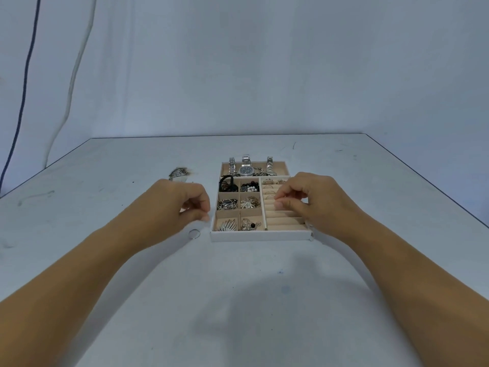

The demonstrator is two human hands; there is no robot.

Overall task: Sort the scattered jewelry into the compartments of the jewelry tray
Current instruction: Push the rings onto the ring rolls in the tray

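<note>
The white jewelry tray (260,236) with beige compartments sits mid-table. Watches (246,169) lie in its back compartment, and the small left compartments hold hair ties, beads, chains and a shell-shaped clip. Several rings (270,187) sit in the ring rolls on the right. My right hand (307,200) hovers over those rolls, thumb and fingertips pinched together; whether they hold anything is hidden. My left hand (185,202) is curled by the tray's left edge, with nothing visible in it. A thin ring (194,233) lies on the table just below it.
A patterned piece of jewelry (179,172) lies on the table behind my left hand. The pale table (251,300) stretches wide in front of the tray. A grey backdrop with hanging cables (76,62) stands behind the table.
</note>
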